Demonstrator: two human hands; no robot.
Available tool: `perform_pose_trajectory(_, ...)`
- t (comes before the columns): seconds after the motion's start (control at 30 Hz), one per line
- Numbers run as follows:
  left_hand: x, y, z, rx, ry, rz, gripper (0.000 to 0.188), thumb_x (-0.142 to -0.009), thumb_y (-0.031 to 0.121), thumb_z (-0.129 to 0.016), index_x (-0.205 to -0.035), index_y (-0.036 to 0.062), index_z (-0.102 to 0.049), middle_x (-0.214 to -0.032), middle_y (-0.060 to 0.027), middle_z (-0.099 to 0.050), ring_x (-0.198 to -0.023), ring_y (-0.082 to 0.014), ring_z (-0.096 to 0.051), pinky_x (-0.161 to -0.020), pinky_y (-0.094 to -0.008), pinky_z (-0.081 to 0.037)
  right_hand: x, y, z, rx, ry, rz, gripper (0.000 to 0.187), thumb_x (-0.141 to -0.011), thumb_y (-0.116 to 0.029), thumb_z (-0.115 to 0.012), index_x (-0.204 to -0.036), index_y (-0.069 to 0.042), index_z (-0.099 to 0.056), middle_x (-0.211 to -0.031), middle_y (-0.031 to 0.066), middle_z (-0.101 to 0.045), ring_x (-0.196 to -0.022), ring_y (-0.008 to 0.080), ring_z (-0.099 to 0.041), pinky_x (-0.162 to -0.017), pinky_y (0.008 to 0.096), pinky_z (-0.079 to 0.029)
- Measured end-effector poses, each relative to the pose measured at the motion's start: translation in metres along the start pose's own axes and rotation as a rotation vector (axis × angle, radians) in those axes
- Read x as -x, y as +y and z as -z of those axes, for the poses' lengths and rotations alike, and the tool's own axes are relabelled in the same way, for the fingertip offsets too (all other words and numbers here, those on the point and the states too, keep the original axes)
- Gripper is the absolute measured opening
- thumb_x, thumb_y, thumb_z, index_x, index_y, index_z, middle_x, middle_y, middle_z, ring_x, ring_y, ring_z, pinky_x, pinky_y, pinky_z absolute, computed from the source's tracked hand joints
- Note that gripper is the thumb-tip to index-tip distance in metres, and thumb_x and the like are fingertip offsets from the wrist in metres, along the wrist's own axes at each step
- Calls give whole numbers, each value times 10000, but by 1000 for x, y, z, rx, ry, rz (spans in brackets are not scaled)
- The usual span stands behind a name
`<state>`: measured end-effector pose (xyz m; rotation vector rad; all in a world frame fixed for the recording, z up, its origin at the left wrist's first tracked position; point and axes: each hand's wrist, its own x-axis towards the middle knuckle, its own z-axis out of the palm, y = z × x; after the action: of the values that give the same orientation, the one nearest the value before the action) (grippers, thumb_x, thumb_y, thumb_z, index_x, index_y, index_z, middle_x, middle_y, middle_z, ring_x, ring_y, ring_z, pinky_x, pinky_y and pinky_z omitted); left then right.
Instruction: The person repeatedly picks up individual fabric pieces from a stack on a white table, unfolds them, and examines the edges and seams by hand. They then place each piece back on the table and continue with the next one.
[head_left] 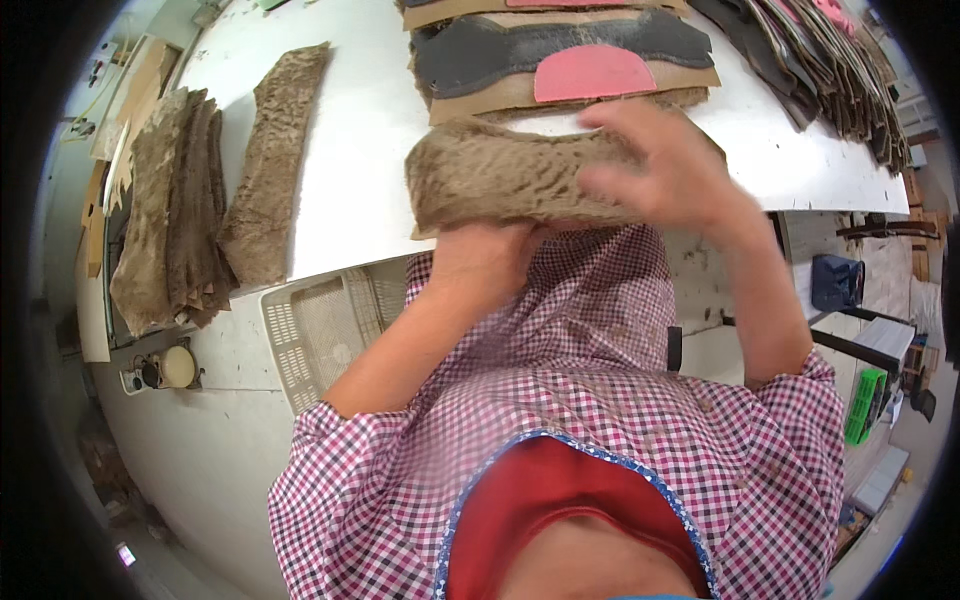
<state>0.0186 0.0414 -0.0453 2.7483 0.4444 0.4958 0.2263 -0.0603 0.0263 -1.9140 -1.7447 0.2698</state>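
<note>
A brown fur piece [500, 178] with a wavy nap lies fur side up at the table's near edge, right in front of me. My left hand [485, 260] reaches under its near edge, and the fur hides its fingers. Over the right part of the piece is my right hand [665, 165], smeared by motion, its thumb and fingers apart and nothing visible between them. Whether its fingertips touch the fur I cannot tell. Just beyond lie stacked pieces [480, 55] with dark grey panels on tan backing, the nearest bearing a pink half-round patch [595, 72].
On the white table [350, 150], a single fur strip [275, 165] and a fur pile [175, 210] lie at the left. Layered dark and brown pieces [815, 70] are heaped at the far right. Below the table's edge stands a pale plastic crate [300, 340].
</note>
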Motion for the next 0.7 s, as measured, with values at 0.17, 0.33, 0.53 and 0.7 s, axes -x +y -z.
perform_pose_trajectory(0.17, 7, -7, 10, 160, -6, 80, 258, -789, 181, -722, -1018, 66, -698, -949, -167, -678, -916, -357, -642, -826, -444, -517, 0, -22, -59, 101, -28, 138, 522, -784, -126, -652, -1263, 34, -520, -1281, 218, -556, -1227, 349, -506, -1052, 426, -392)
perform_pose_trajectory(0.33, 32, -38, 16, 116, 203, -31, 231, -762, 94, -742, -981, 30, -708, -1082, -143, -663, -1096, -360, -591, -923, -439, -494, 14, -14, -48, 170, -134, 140, 566, -707, -9, -618, -1259, 50, -506, -1318, 209, -531, -1276, 359, -462, -1083, 448, -364)
perform_pose_trajectory(0.53, 30, -36, 7, 182, 263, -84, 202, -744, 51, -716, -946, 59, -713, -1036, -128, -676, -1059, -353, -625, -937, -439, -511, -27, -64, -77, 297, -13, 121, 566, -725, -3, -587, -1277, 66, -483, -1311, 278, -498, -1271, 408, -449, -1082, 469, -351)
perform_pose_trajectory(0.7, 29, -28, 5, 189, 337, -82, 193, -716, 48, -714, -909, 43, -706, -962, -121, -686, -1022, -336, -650, -902, -420, -536, -23, -47, -92, 277, -15, 171, 566, -704, 38, -547, -1266, 79, -490, -1317, 266, -501, -1288, 395, -437, -1112, 482, -314)
